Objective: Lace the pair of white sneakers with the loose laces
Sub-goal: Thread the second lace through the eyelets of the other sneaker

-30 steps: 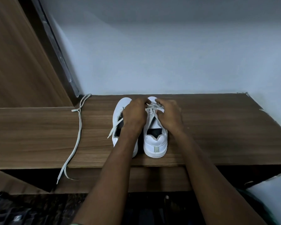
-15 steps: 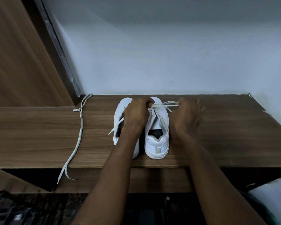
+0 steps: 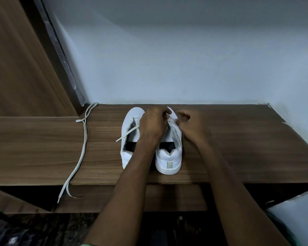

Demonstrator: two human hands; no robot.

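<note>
At frame center, we are pinching the lace [image 3: 172, 127] over the right sneaker [image 3: 169, 157] with our right hand [image 3: 188, 125]; our left hand [image 3: 152, 124] is gripping its tongue area, exact hold unclear.

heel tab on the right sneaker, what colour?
Pale grey-beige heel tab on the white right sneaker; head view.

dim, cool, even light with no glare; the pale blue-grey painted wall [image 3: 185, 59] darkens toward the top. soft shadow sits under the front lip of the brown wood-grain laminate shelf [image 3: 43, 148]. wide-angle bending curves the edges; the lower corners are dark and murky, slightly soft
</note>
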